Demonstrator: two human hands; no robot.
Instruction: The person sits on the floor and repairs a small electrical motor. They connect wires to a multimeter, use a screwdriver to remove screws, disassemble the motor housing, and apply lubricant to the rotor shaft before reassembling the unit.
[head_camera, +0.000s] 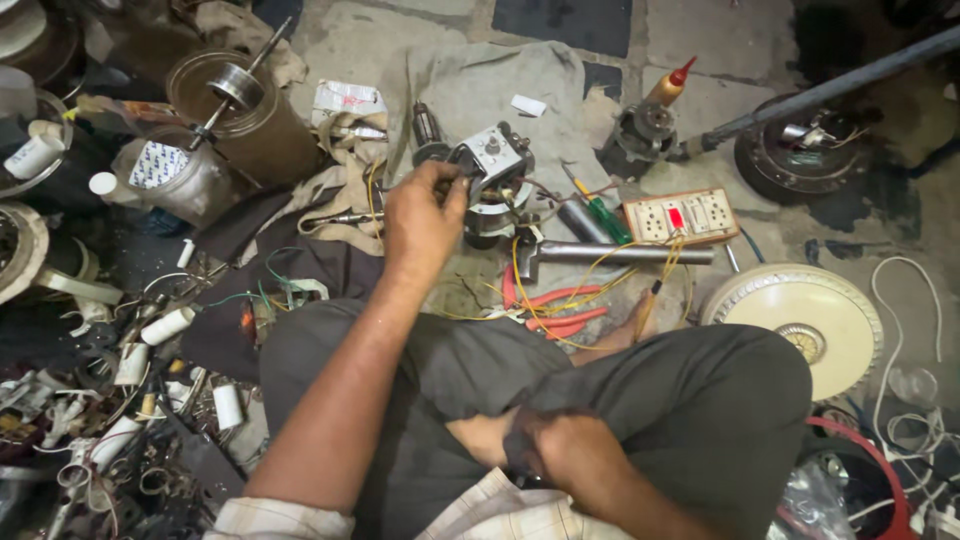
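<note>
So I'm sitting cross-legged on the floor (700, 40) with my left hand (422, 222) stretched out ahead, its fingers (447, 183) wrapped over the near edge of the small motor assembly (487, 180). That's the grey-and-white block with a knob on top, sitting on a grey cloth (480, 85). My grip is closed on it, thumb side tucked under where I can't really see it.

My right hand (560, 445) is down in my lap, fingers curled in on my trouser leg (700, 400), not holding any tool as far as I can tell.

Just to the right of my left fingers there's a hammer (610, 254) lying flat, with a green-handled screwdriver (600, 212) right behind it. Further right is a beige switch-and-socket board (680, 216). Nearer to me than the hammer are red-handled pliers (560, 308) tangled in yellow wire (580, 285).

Way off to the right of both hands sits a cream round fan cover (800, 310). Left of my left arm it's a pile of white capacitors (165, 325) and scrap, and beyond that a brown can (255, 115) with a rotor shaft stuck in it.
</note>
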